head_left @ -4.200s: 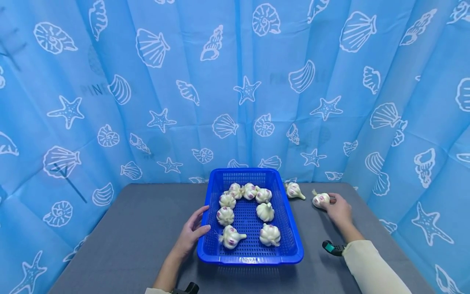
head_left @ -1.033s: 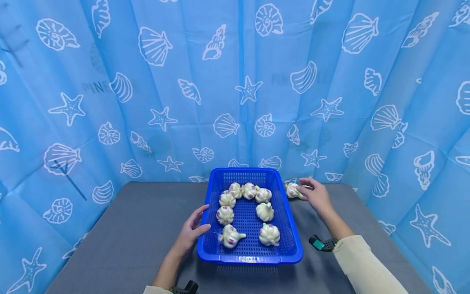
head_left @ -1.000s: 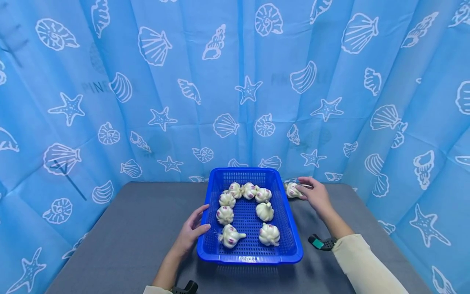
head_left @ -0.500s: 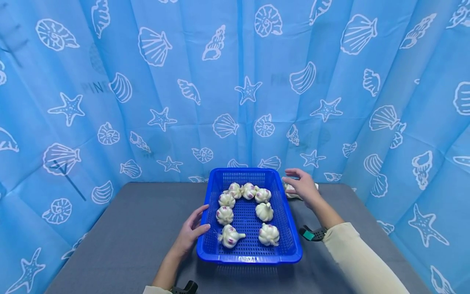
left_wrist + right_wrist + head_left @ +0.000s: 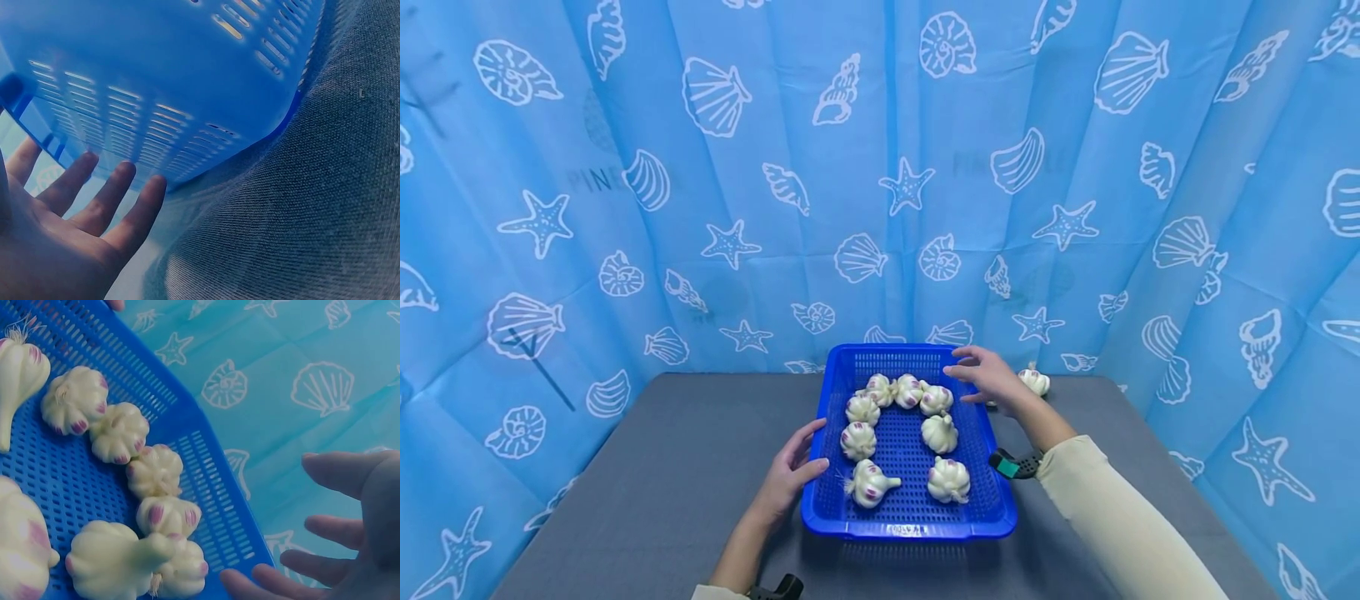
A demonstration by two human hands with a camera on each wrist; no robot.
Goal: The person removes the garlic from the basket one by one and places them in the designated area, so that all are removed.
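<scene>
A blue plastic basket (image 5: 902,528) stands on the grey table with several garlic bulbs (image 5: 940,433) inside, arranged in a horseshoe. My left hand (image 5: 790,471) is at the basket's left side, thumb tip at the rim. In the left wrist view, its fingers (image 5: 103,203) extend loosely against the slotted outer wall. My right hand (image 5: 988,377) hovers at the basket's far right rim, fingers spread, nothing held. In the right wrist view, the right hand (image 5: 325,544) overlaps the curtain beside the rim. Another garlic bulb (image 5: 1034,381) lies outside, behind the right forearm; a further one is almost hidden beneath.
Grey cloth (image 5: 700,467) covers the table around the basket. A blue curtain (image 5: 820,192) with white shell and starfish prints hangs behind and on both sides. Each wrist wears a black band, the right band (image 5: 1015,464) with a green patch.
The outermost garlic bulb, earlier under my right hand, now lies farther left and back. Empty, that hand has moved left to the basket's rim. My left hand has stayed put.
</scene>
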